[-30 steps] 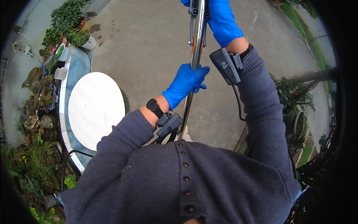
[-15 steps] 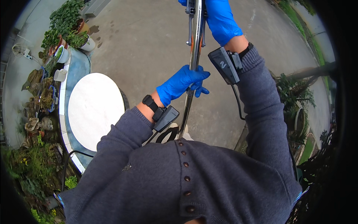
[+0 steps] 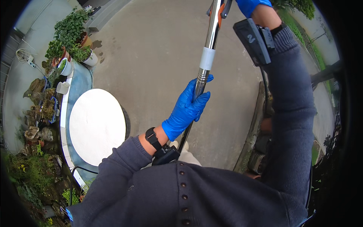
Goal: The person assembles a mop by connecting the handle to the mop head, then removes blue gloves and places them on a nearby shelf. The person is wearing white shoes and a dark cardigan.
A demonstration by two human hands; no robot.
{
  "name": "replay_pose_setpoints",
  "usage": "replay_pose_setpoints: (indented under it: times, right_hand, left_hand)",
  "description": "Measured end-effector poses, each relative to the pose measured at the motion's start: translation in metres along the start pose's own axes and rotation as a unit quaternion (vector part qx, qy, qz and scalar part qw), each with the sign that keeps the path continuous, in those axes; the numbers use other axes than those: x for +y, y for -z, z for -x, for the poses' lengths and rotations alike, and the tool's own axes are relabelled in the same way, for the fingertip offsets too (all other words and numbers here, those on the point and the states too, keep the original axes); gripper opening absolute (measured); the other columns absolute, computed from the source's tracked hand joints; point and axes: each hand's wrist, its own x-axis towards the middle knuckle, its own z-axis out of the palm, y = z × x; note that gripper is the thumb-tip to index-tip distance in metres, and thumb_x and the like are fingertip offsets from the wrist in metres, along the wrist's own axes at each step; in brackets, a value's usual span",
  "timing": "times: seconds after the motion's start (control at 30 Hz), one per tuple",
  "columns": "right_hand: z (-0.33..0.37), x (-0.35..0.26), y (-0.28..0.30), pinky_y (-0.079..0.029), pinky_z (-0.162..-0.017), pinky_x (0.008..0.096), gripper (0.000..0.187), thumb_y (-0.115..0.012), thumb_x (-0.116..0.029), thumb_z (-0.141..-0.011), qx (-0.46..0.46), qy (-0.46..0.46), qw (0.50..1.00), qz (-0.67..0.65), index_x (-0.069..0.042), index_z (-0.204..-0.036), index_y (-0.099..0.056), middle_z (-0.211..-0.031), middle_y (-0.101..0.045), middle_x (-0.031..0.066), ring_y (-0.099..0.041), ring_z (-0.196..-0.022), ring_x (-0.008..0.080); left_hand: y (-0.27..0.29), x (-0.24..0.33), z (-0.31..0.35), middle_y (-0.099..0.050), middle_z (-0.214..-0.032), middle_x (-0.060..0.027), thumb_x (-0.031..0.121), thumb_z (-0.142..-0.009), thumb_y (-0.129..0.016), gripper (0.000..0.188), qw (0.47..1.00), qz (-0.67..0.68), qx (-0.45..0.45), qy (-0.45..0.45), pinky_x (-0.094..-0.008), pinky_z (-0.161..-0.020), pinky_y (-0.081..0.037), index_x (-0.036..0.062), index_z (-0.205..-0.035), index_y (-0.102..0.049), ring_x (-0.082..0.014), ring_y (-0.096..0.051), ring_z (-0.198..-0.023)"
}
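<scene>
My left hand (image 3: 185,109), in a blue glove, is closed around the lower part of a shiny metal pole (image 3: 211,36). Its fingers wrap just at and below a ribbed silver collar, with a white band above. Higher up, the pole has an orange piece (image 3: 220,17) and grey hinged arms (image 3: 226,9), cut off by the top edge. From my left hand the pole slants up and away, its lower end running toward my body. Only the wrist side of my right hand (image 3: 254,5) shows, gloved in blue, right of the pole; its fingers are out of the picture.
On the left stands a round white tabletop (image 3: 97,126) beside a blue, white-edged ledge (image 3: 80,77). Potted plants (image 3: 77,49) and rocks line that side. A low stone border (image 3: 247,145) runs on the right. Grey concrete (image 3: 151,68) spreads ahead.
The pole has slid up and away, baring its white band; its hinged arms have mostly left the picture. My right hand has moved up and right; my left hand sits slightly lower.
</scene>
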Motion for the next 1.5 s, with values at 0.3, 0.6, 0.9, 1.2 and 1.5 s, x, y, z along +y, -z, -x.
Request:
replay_pose_setpoints:
  times: [0.3, 0.6, 0.9, 1.2, 1.5]
  right_hand:
    - [-0.014, -0.059, 0.030, -0.060, -0.074, 0.0427, 0.043, -0.062, -0.039, -0.091, -0.121, -0.077, 0.943, -0.301, 0.002, -0.106, -0.057, -0.098, -0.064, 0.0237, -0.068, -0.082, 0.0298]
    - [-0.029, -0.015, 0.053, -0.052, -0.099, 0.0452, 0.059, -0.055, -0.030, -0.092, -0.134, -0.023, 0.940, -0.313, 0.006, -0.137, -0.041, -0.126, -0.055, 0.0252, -0.059, -0.115, 0.0349]
    - [-0.002, -0.036, 0.034, -0.056, -0.066, 0.0338, 0.040, -0.058, -0.036, -0.089, -0.113, -0.028, 0.938, -0.327, -0.001, -0.107, -0.060, -0.084, -0.064, 0.0119, -0.063, -0.069, 0.0226]
    - [-0.003, -0.045, 0.028, -0.055, -0.064, 0.0341, 0.040, -0.058, -0.035, -0.088, -0.145, -0.024, 0.940, -0.306, 0.000, -0.106, -0.057, -0.082, -0.061, 0.0134, -0.062, -0.067, 0.0223]
    - [0.002, -0.062, 0.026, -0.056, -0.065, 0.0375, 0.037, -0.059, -0.032, -0.088, -0.117, -0.036, 0.948, -0.294, 0.001, -0.103, -0.055, -0.078, -0.060, 0.0138, -0.063, -0.069, 0.0247]
  left_hand:
    - [0.008, 0.093, 0.013, -0.051, -0.076, 0.0032, 0.025, -0.095, -0.062, 0.048, 0.983, -0.181, 0.021, -0.030, -0.0207, -0.051, -0.039, 0.0116, -0.138, -0.047, -0.0037, -0.042, -0.057]
    - [0.012, 0.104, 0.045, -0.064, -0.105, -0.0046, 0.030, -0.090, -0.069, 0.057, 0.970, -0.233, 0.052, -0.040, -0.0260, -0.079, -0.048, 0.0091, -0.139, -0.047, -0.0078, -0.055, -0.089]
    - [0.009, 0.115, 0.052, -0.062, -0.114, -0.0037, 0.028, -0.089, -0.071, 0.061, 0.976, -0.210, 0.054, 0.001, -0.0254, -0.085, -0.048, 0.0086, -0.140, -0.046, -0.0079, -0.055, -0.097]
    - [0.003, 0.119, 0.057, -0.060, -0.119, -0.0051, 0.028, -0.088, -0.072, 0.063, 0.980, -0.192, 0.053, 0.014, -0.0257, -0.089, -0.046, 0.0080, -0.141, -0.045, -0.0100, -0.055, -0.103]
    - [-0.004, 0.120, 0.066, -0.052, -0.079, 0.0048, 0.032, -0.096, -0.061, 0.053, 0.990, -0.137, 0.033, 0.020, -0.0179, -0.055, -0.040, 0.0092, -0.140, -0.045, -0.0017, -0.045, -0.065]
